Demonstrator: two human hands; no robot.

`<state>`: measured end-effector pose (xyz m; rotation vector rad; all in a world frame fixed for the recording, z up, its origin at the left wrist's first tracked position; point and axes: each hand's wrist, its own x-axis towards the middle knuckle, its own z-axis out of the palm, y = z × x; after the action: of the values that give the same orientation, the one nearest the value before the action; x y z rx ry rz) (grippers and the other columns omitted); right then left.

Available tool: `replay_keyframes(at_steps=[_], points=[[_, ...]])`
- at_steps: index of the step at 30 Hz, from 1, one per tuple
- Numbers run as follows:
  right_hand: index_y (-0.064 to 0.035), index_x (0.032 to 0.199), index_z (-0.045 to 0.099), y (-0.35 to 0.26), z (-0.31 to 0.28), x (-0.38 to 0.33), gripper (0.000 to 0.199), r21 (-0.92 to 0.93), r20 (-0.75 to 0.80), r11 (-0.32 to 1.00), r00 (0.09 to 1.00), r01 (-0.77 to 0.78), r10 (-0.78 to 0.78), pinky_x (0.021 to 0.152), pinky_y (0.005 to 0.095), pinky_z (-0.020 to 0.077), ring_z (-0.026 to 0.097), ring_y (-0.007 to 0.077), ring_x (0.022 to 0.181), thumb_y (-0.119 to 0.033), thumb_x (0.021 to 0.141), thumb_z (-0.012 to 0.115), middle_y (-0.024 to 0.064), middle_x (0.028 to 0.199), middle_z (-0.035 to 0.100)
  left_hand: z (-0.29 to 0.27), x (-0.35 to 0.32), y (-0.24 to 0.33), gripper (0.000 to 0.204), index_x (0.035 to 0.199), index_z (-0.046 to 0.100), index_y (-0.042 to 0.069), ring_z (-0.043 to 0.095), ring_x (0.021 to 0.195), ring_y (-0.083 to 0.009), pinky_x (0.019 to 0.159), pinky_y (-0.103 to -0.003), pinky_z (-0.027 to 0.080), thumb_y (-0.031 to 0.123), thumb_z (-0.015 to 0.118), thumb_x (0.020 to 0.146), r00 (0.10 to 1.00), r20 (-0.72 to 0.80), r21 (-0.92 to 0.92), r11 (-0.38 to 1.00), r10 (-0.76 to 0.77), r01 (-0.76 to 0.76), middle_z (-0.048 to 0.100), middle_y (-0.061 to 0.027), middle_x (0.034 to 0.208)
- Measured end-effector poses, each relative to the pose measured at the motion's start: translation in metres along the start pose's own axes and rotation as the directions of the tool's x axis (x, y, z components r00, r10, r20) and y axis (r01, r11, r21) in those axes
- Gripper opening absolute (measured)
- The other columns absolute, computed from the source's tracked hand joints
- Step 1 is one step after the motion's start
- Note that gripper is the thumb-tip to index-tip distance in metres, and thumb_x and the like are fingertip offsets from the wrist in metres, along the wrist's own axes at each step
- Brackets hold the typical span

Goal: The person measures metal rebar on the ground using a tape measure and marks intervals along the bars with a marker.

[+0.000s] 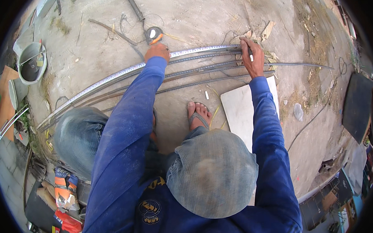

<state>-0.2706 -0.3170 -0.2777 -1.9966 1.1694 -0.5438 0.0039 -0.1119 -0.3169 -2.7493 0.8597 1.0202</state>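
A white tape-measure blade (109, 72) runs in a long curve over several thin steel bars (180, 74) on the ground. My left hand (158, 52) is closed on the tape measure, its orange and black case (153, 35) just beyond my knuckles; my fingertips are mostly hidden. At the blade's right end, my right hand (254, 57) pinches a short white chalk stick (251, 58) close to the bars. Another white chalk piece (206, 94) lies on the ground by my sandalled foot (199, 115).
A white board or tile (238, 108) lies under my right forearm. At the far left stands a bucket (32, 65). Beyond the tape case lie a dark rod (135, 7) and a bent stick (112, 31). A dark panel (358, 107) is at the right.
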Motion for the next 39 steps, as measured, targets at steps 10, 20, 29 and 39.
replay_keyframes(at_steps=[10, 20, 29, 39], points=[[-0.0169, 0.129, 0.060, 0.072, -0.013, 0.008, 0.034, -0.736, 0.422, 0.426, 0.848, 0.526, -0.320, 0.102, 0.0484, 0.0379, 0.053, 0.0263, 0.124, -0.033, 0.100, 0.054, 0.0056, 0.123, 0.064, 0.015, -0.010, 0.025, 0.022, 0.099, 0.076, 0.013, 0.071, 0.100, -0.0292, 0.082, -0.041, 0.058, 0.017, 0.056, 0.092, 0.995, -0.096, -0.077, 0.996, 0.033, -0.040, 0.074, -0.0108, 0.105], [-0.0116, 0.112, 0.062, 0.047, -0.009, 0.039, 0.023, -0.567, 0.551, 0.574, 0.790, 0.590, -0.268, 0.083, 0.0497, 0.0465, 0.054, 0.0311, 0.110, -0.028, 0.099, 0.054, 0.0060, 0.109, 0.062, -0.017, -0.005, -0.011, 0.031, 0.103, 0.074, 0.011, 0.070, 0.103, -0.0283, 0.086, -0.040, 0.056, 0.028, 0.079, 0.076, 0.991, -0.129, -0.221, 0.975, -0.018, -0.011, 0.072, -0.0113, 0.108], [-0.0032, 0.090, 0.063, 0.014, -0.047, 0.044, 0.014, -0.217, 0.621, 0.636, 0.608, 0.740, -0.495, 0.078, 0.0473, 0.0452, 0.058, 0.0390, 0.081, -0.015, 0.095, 0.056, 0.0179, 0.083, 0.063, -0.321, 0.021, -0.113, 0.043, 0.108, 0.075, 0.017, 0.069, 0.107, -0.0230, 0.089, -0.034, 0.055, 0.047, 0.080, 0.076, 0.809, -0.486, -0.226, 0.942, -0.330, 0.248, 0.073, -0.0060, 0.112], [-0.0030, 0.089, 0.064, 0.006, -0.095, -0.001, 0.013, -0.222, 0.588, 0.739, 0.691, 0.637, -0.419, 0.071, 0.0464, 0.0452, 0.058, 0.0379, 0.077, -0.015, 0.093, 0.061, 0.0175, 0.080, 0.063, -0.097, -0.102, -0.364, 0.055, 0.118, 0.066, 0.004, 0.062, 0.115, -0.0332, 0.094, -0.044, 0.050, 0.043, 0.074, 0.080, 0.261, -0.195, -0.914, 0.271, -0.946, 0.302, 0.066, -0.0187, 0.121]])
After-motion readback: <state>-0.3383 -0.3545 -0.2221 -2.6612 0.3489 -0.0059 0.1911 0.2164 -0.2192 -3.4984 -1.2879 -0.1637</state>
